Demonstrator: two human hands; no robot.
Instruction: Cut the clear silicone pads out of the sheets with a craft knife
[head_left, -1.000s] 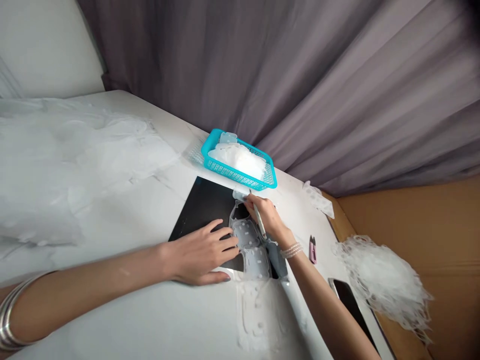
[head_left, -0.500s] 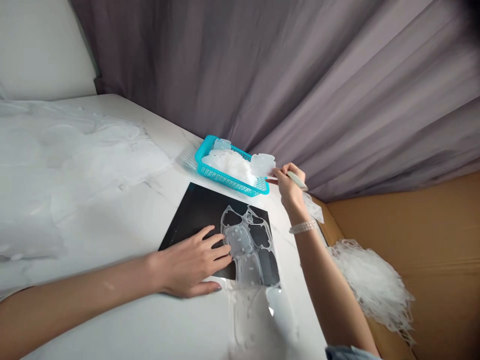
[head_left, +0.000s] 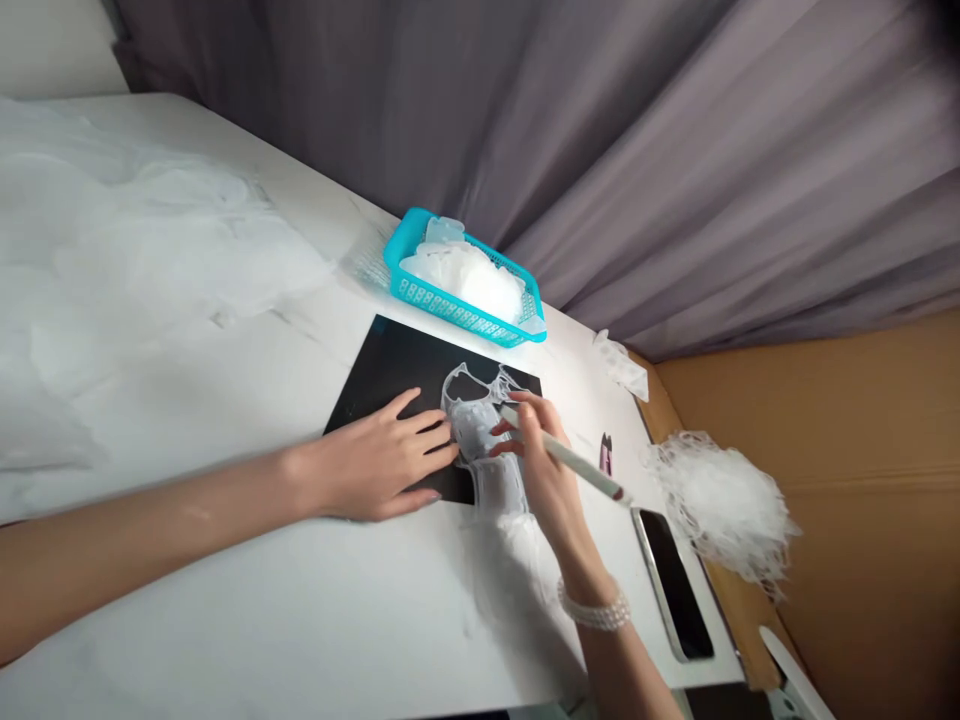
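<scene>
Two bare hands on this one: left hand is spread out flat, palm down on the black mat, fingertips right at the edge of the clear plastic sheet. Right hand has a pen-style tool gripped in its fingers, tip down over the sheet; can't tell if it's actually touching. The sheet lies partly on the mat, partly past its near edge on the white table, with cut-out gaps at the far end. Turquoise basket full of translucent pieces sits just beyond. I'd say it's mid-way through working pieces out of the sheet, IMO. The next move calls for a firm left palm and careful tip placement along an outline.
</scene>
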